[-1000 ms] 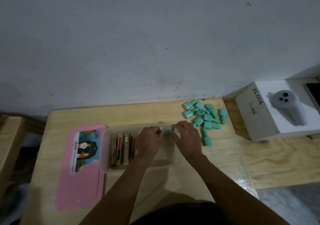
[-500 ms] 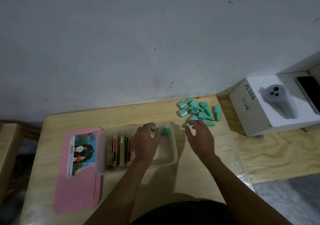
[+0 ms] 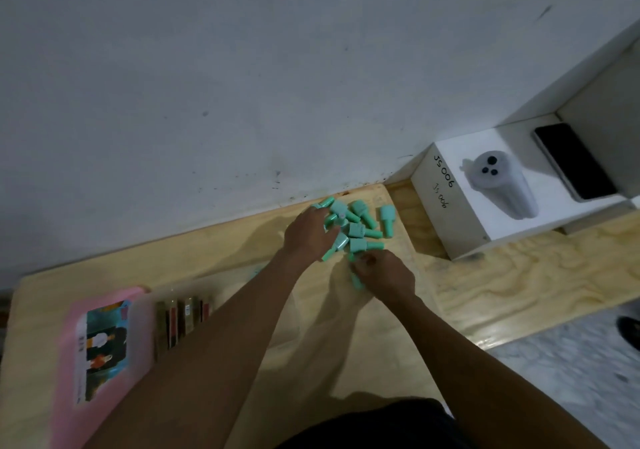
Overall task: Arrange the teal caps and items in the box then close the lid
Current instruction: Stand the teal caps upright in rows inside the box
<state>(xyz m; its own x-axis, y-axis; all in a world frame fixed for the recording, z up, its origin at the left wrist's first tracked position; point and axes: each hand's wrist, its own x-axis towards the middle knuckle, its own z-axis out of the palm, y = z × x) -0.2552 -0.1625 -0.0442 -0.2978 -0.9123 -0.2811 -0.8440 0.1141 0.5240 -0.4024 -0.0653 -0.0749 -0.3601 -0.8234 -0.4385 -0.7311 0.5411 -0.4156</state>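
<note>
Where the pale plywood table (image 3: 221, 240) begins at the left, we see a flat pink plastic lid (image 3: 93, 348) with a printed picture label, lying just beside a clear plastic box (image 3: 159, 296). Inside the box stand slim brown and red items (image 3: 181, 320), packed side by side; our left forearm hides the rest of the box. Further right, our left hand (image 3: 308, 232) rests palm down on a loose pile of smooth teal caps (image 3: 360, 227) near the wall, fingers curled over several, whether gripping we cannot tell. Our right hand (image 3: 384, 275) is closed around one teal cap below the pile. Beyond sits a white cardboard carton (image 3: 446, 213).
</note>
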